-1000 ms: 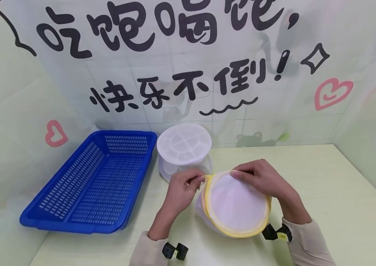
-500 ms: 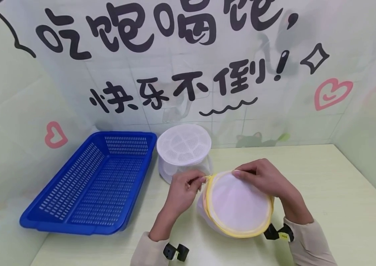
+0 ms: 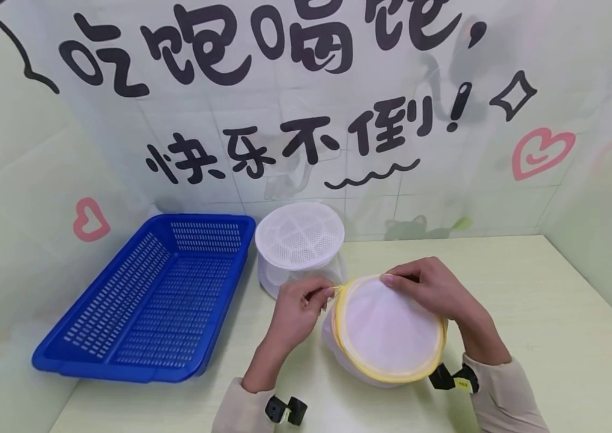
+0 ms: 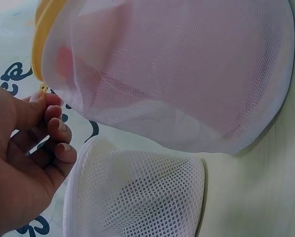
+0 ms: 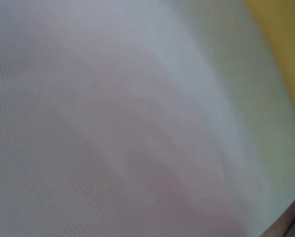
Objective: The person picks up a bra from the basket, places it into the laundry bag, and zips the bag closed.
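Note:
A round mesh laundry bag (image 3: pixel 389 331) with a yellow zipper around its top is tilted toward me on the table. My left hand (image 3: pixel 296 310) pinches the small yellow zipper pull (image 4: pixel 43 88) between thumb and index finger at the bag's upper left; its other fingers are loosely curled. My right hand (image 3: pixel 426 287) grips the bag's far rim, thumb on the white top and fingers behind it, hidden. Something pinkish shows blurred through the mesh in the left wrist view. In the right wrist view the bag's white mesh (image 5: pixel 113 113) fills nearly everything.
A second, all-white mesh bag (image 3: pixel 300 237) stands upright just behind my left hand. To the left lies a blue perforated plastic basket (image 3: pixel 208 313). A printed sheet (image 3: pixel 295 90) with black characters hangs behind the pale table (image 3: pixel 544 313).
The bag has shifted slightly right, its top tilting a little with my right hand. My left hand keeps its pinch on the zipper pull, moving barely to the right.

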